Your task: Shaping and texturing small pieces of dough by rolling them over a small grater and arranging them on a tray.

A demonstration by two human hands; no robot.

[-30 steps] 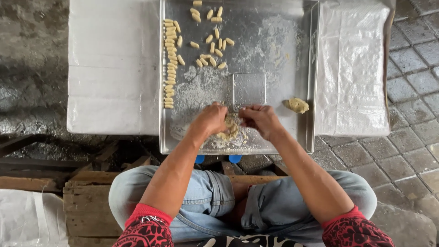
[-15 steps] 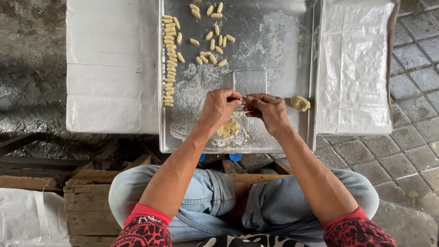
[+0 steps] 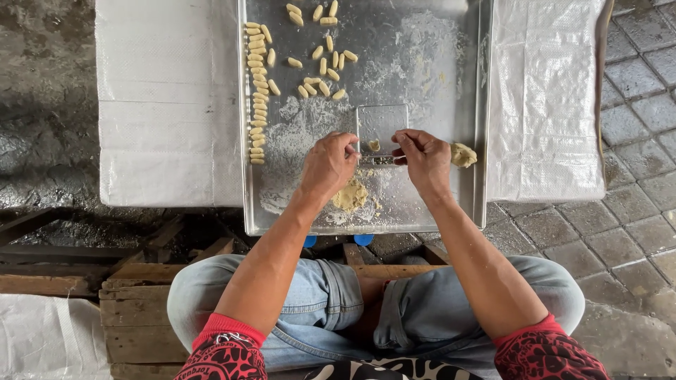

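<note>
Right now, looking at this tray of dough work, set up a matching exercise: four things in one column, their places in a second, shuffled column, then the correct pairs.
Things:
1. row of shaped dough pieces
2. dough lump
3. clear flat plate
4. crumbled dough pile

Places:
A. just beyond both hands
B. along the tray's left edge
C. below the left hand
D. beside the right hand, near the tray's right rim

Pairs: 1-B, 2-D, 3-A, 4-C

packages: white woven sack [image 3: 546,98] right of tray | labels, signs, screens: none seen
</note>
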